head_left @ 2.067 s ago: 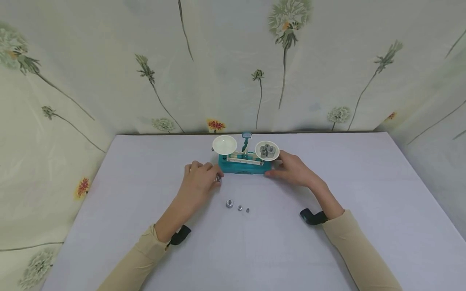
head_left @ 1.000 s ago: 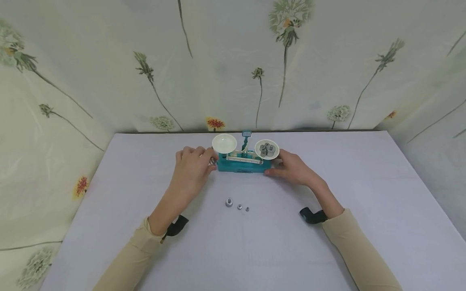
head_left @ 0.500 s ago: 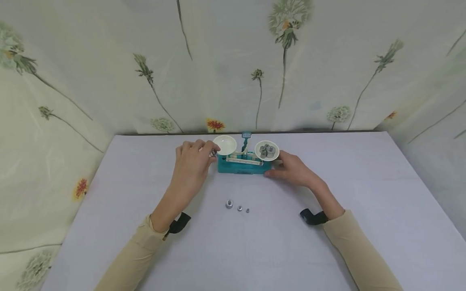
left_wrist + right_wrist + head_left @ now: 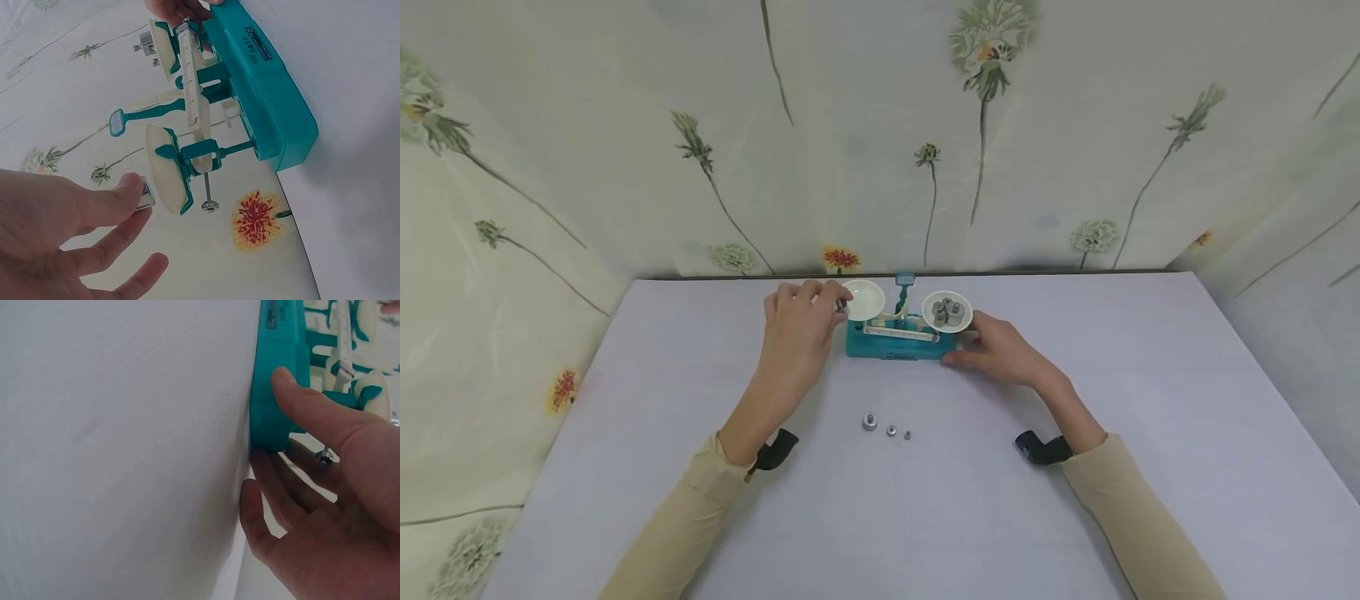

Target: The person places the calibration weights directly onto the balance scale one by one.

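Observation:
A teal balance scale stands near the table's far edge. My left hand pinches a small metal weight between thumb and fingertips, just above the rim of the white left pan. In the left wrist view the last fingers of that hand spread apart from the weight. Several metal weights sit in the right pan. My right hand grips the right end of the base, its thumb on the front and its fingers round the end and behind.
Three metal weights stand in a row on the white table in front of the scale: a larger one, a smaller one and the smallest. A flower-printed cloth hangs behind the table.
My left hand has carried the weight from the front left of the scale's base up and away to the left pan. The right hand keeps its hold on the base.

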Tool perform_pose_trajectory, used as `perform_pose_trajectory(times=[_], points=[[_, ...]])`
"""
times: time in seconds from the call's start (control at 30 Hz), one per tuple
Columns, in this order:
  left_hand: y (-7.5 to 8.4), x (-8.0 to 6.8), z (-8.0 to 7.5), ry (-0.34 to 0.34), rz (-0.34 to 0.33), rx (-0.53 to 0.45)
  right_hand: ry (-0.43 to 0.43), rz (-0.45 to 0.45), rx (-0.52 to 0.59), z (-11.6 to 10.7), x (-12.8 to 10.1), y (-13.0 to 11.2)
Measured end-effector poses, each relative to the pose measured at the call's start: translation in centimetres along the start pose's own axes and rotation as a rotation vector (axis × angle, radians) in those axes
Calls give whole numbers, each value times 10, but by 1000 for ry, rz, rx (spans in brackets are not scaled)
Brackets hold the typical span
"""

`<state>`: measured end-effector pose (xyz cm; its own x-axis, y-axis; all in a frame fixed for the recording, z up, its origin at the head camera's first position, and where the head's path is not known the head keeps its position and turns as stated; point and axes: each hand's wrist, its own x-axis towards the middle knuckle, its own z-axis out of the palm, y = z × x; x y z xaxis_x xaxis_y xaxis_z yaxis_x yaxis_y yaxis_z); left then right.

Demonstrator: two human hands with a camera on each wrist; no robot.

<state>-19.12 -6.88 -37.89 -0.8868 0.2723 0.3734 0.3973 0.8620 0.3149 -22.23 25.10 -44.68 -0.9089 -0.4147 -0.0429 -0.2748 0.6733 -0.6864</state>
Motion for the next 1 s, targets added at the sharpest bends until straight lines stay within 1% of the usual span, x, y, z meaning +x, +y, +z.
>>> perform_pose_trajectory(times=[0.2, 0.57, 0.73, 1.0], points=[[2, 6, 3, 2, -9, -27, 2, 0, -4, 0, 0, 2], [1, 15, 9, 28, -21, -5, 8, 1, -2, 1, 0, 3], [1, 18, 10, 22, -29, -11, 4, -3, -2, 0, 0, 3], [2, 23, 12, 0, -60, 24, -2, 2, -2, 0, 0, 1]])
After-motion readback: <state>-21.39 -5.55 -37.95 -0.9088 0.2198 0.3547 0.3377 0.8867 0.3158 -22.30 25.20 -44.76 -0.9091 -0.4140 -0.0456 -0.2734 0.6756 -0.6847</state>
